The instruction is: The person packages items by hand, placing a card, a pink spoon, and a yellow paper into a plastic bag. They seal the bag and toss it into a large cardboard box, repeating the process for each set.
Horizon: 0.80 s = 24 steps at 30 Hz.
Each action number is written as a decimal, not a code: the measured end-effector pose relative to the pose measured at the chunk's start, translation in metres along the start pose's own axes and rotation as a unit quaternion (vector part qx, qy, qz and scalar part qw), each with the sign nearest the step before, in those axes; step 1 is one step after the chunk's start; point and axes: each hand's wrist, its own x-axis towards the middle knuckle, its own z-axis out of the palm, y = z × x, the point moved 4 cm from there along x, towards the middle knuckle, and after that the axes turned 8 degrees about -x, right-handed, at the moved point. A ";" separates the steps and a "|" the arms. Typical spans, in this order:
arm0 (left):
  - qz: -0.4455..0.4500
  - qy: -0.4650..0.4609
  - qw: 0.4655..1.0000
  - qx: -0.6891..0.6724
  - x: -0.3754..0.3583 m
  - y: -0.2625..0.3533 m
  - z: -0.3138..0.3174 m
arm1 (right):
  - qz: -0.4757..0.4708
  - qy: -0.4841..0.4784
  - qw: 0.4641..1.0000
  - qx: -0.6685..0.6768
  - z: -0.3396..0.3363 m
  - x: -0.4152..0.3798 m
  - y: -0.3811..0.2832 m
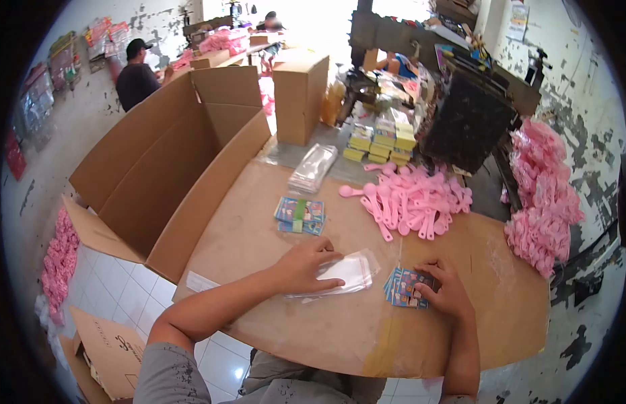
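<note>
My left hand rests on a stack of clear plastic bags, thumb and fingers apart over its left part. To the right, my right hand has its fingers curled at the right edge of a fanned pile of blue printed cards. Farther back on the cardboard-covered table lies a banded bundle of blue cards with a green strip. Behind that is another stack of clear bags. A heap of pink plastic spoons spreads at the back right of the cards.
A large open carton stands at the left, near an upright box. Stacks of yellow-edged cards sit behind the spoons. Pink bagged items hang at the right. A person in a dark cap is at the back left.
</note>
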 end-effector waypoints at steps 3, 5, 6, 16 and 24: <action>-0.032 -0.029 0.999 0.004 0.007 -0.010 -0.007 | -0.020 0.015 0.999 -0.024 0.016 0.006 -0.001; -0.059 -0.026 0.998 -0.012 0.010 -0.005 -0.001 | -0.015 0.010 1.000 -0.019 0.011 0.004 0.003; -0.073 -0.023 0.996 -0.036 0.011 -0.005 0.002 | -0.012 0.002 1.000 -0.022 0.006 0.003 0.005; -0.136 0.010 0.968 -0.209 0.006 -0.022 0.005 | 0.048 0.039 0.993 0.105 0.015 0.003 0.027; -0.263 -0.023 0.912 -0.313 0.004 -0.005 -0.008 | 0.107 0.131 0.965 0.201 0.023 0.000 0.025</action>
